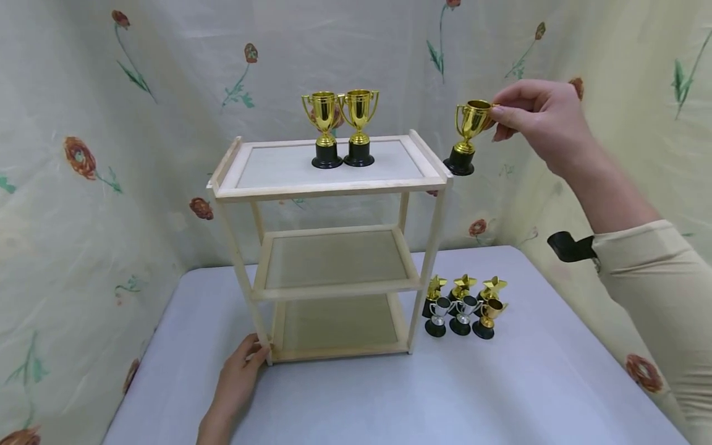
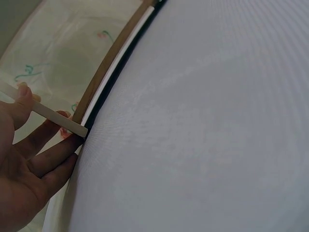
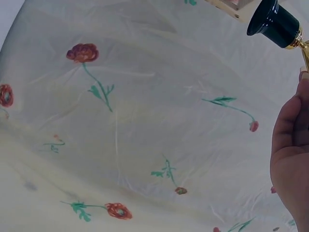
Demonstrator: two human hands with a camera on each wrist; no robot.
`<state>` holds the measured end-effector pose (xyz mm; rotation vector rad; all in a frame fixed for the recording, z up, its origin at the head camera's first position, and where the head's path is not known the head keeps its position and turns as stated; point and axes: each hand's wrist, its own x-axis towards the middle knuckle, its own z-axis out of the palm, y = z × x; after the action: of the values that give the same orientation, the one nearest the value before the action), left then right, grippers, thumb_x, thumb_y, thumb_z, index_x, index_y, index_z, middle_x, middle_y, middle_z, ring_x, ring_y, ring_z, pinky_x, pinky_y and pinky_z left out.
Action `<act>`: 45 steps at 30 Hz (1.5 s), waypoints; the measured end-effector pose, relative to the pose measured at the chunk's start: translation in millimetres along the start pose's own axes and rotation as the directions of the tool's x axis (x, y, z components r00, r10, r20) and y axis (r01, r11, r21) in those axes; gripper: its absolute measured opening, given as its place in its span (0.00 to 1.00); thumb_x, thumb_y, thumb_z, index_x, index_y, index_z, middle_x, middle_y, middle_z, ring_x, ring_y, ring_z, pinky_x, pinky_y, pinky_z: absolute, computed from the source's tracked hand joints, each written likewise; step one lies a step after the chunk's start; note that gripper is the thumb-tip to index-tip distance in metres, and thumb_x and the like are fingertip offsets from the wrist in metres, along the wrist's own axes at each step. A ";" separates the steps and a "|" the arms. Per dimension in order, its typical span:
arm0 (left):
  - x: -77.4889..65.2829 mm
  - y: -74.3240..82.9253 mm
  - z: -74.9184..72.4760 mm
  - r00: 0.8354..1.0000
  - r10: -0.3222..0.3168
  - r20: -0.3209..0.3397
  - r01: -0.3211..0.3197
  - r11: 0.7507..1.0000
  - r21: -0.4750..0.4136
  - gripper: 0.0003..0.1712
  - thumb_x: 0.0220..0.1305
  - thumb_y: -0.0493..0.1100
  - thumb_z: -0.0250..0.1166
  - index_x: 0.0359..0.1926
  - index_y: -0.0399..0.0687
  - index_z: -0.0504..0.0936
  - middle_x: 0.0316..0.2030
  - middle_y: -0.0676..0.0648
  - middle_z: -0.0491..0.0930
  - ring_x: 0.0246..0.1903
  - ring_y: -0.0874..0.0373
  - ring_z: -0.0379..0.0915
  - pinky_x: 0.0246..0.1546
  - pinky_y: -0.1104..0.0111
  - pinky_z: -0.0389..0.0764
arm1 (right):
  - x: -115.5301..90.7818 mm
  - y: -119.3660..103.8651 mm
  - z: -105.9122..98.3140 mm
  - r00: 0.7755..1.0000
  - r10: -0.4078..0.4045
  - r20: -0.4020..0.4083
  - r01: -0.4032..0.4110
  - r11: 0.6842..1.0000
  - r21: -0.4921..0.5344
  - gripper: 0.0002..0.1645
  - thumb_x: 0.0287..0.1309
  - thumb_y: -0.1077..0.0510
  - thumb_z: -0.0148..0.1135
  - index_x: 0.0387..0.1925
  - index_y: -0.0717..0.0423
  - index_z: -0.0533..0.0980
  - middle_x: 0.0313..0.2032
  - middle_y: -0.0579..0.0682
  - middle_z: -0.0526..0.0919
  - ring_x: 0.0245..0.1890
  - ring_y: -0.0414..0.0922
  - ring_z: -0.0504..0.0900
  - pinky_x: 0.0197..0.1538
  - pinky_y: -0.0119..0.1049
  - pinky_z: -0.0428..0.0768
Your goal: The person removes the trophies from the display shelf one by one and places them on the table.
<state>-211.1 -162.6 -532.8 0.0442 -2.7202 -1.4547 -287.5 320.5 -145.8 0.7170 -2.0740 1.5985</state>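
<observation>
My right hand pinches a gold trophy cup by its right handle. The cup is tilted in the air, its black base just off the right end of the shelf's top board. On that board two more gold trophy cups, a left one and a right one, stand upright side by side. At the bottom front left corner of the three-tier wooden shelf, my left hand holds the leg between thumb and fingers.
Right of the shelf on the white table stand several small trophies: a front row with a silver cup, another silver cup and a bronze-coloured cup, and gold star trophies behind. Flowered curtains surround the table.
</observation>
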 end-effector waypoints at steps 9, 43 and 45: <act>1.8 -3.3 -1.0 1.000 0.004 -0.004 -0.004 1.000 -0.009 0.20 0.73 0.58 0.56 0.60 0.59 0.76 0.53 0.44 0.83 0.60 0.43 0.75 0.59 0.44 0.76 | -19.3 19.3 1.2 0.993 0.080 0.089 -0.061 0.978 -0.197 0.06 0.61 0.66 0.65 0.40 0.65 0.83 0.27 0.43 0.87 0.22 0.39 0.80 0.30 0.25 0.82; 0.1 -2.3 1.7 1.000 -0.005 0.016 0.005 1.000 -0.017 0.22 0.73 0.59 0.54 0.62 0.60 0.75 0.57 0.42 0.81 0.63 0.38 0.72 0.60 0.41 0.74 | -96.7 105.3 17.7 0.890 0.368 0.269 -0.221 0.865 -0.451 0.06 0.65 0.61 0.63 0.39 0.61 0.79 0.28 0.45 0.85 0.24 0.46 0.82 0.31 0.35 0.84; -0.4 -1.6 1.7 1.000 -0.002 0.016 0.002 1.000 -0.013 0.22 0.73 0.60 0.54 0.62 0.59 0.75 0.57 0.41 0.81 0.63 0.38 0.72 0.60 0.41 0.74 | -101.2 109.7 18.8 0.880 0.365 0.303 -0.211 0.874 -0.438 0.05 0.65 0.62 0.62 0.39 0.62 0.78 0.29 0.46 0.86 0.24 0.45 0.82 0.31 0.36 0.84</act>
<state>-210.9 -162.0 -535.0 0.0355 -2.7239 -1.4789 -278.2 339.2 -294.8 0.6180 -2.7986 1.1744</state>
